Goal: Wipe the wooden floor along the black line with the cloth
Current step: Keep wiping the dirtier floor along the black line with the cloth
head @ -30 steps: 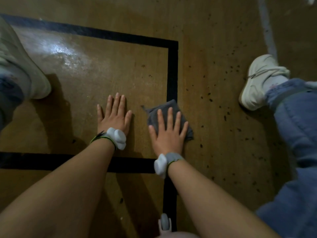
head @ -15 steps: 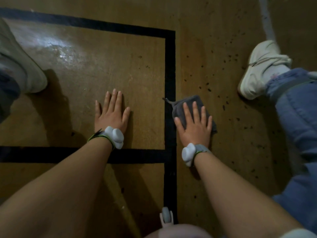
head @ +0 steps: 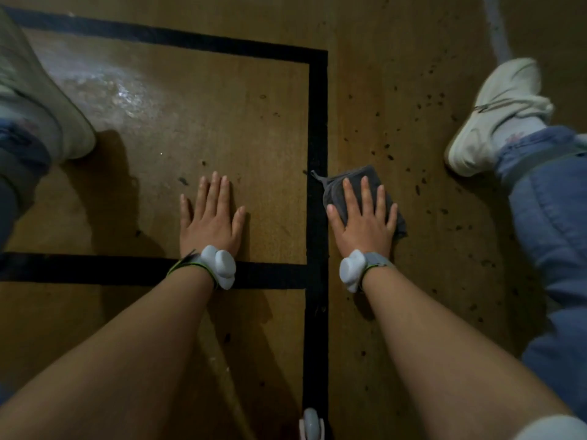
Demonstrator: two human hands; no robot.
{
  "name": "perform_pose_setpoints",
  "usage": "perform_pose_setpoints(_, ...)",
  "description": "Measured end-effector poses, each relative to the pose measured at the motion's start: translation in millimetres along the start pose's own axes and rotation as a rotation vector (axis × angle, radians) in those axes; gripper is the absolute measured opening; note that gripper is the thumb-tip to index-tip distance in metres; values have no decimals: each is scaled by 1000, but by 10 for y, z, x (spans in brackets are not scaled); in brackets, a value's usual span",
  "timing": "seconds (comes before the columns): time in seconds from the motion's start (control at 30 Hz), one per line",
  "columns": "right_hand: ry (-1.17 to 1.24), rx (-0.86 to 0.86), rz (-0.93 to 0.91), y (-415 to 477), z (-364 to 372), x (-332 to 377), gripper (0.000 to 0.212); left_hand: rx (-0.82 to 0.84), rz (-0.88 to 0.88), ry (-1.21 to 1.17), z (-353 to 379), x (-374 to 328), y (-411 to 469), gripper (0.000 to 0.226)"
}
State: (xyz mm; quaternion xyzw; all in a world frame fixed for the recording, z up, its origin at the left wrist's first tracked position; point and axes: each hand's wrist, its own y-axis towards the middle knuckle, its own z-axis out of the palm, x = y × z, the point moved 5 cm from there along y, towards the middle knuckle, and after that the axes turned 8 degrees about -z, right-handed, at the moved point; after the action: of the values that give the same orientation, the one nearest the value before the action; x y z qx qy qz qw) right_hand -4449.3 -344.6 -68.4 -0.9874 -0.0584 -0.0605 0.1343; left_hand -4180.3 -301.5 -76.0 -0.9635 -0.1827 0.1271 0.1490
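A folded grey cloth [head: 336, 190] lies on the wooden floor [head: 247, 128] just right of the vertical black line [head: 317, 138]. My right hand [head: 362, 217] presses flat on the cloth with straight, spread fingers and covers most of it. My left hand [head: 211, 215] rests flat on the bare floor left of that line, above the horizontal black line [head: 95, 269]. Both wrists carry white sensor bands.
My white shoe [head: 495, 119] and blue-jeaned leg [head: 552, 236] lie at the right, another shoe [head: 41, 100] at the left edge. Dark specks [head: 422, 100] dot the floor right of the line. A wet sheen [head: 120, 90] shows at upper left.
My right hand slid the cloth from the left side of the vertical black line across to its right side. The left hand stayed flat in place.
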Motion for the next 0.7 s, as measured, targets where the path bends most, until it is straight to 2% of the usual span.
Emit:
perform_pose_setpoints(0.17,-7,27,10,2,30,31,64,-15,20,34,41,87,-256,63)
perform_pose_setpoints(0.27,25,-1,45,-83,27,193,63,48,2,7,53,173,-311,62)
perform_pose_setpoints(0.5,-33,49,-207,-529,332,1084,62,20,-68,74,98,146,-332,60)
perform_pose_setpoints(0.7,-66,74,-274,-507,289,882,62,45,-67,61,61,143,-328,60)
